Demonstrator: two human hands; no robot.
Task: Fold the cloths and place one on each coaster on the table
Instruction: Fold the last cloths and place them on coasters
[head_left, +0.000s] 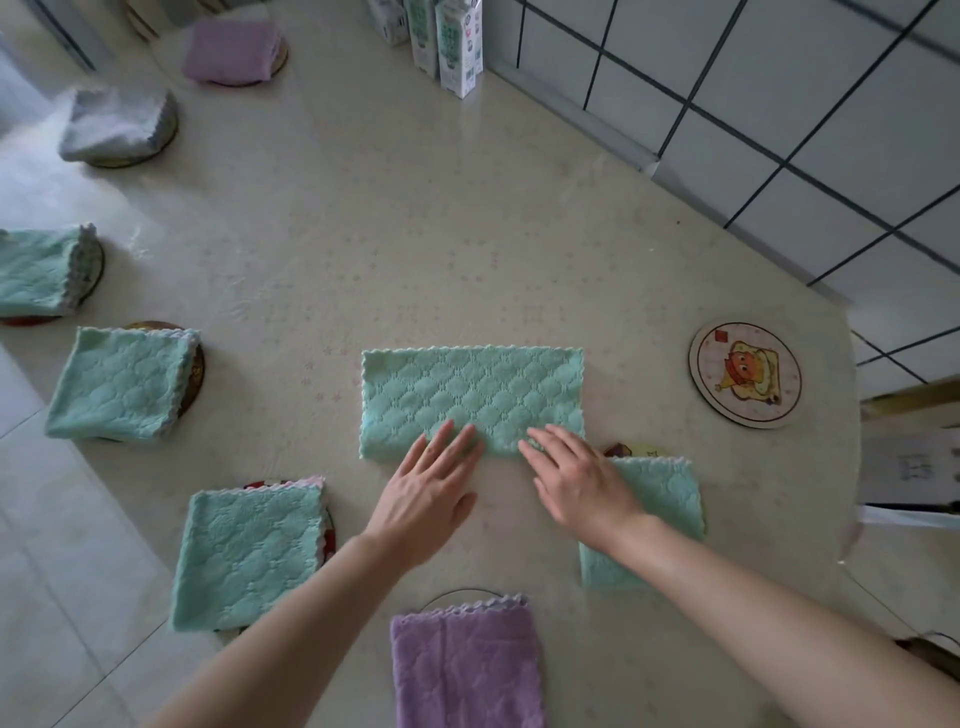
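Right now your left grip (428, 493) and right grip (576, 480) lie flat, fingers straight, pressing the near edge of the half-folded green cloth (470, 395) on the tabletop (415, 249) — pinching nothing. Lift unevenly for the next fold and its layers could slip askew — the bare coaster (745, 374) sits well apart.

Mint-green microfibre cloth (470, 395), quilted diamond pattern. Round white coaster (745, 374): orange cartoon print. Lilac folded cloth (467, 670). Cream tablecloth (415, 234), faint pink flowers.
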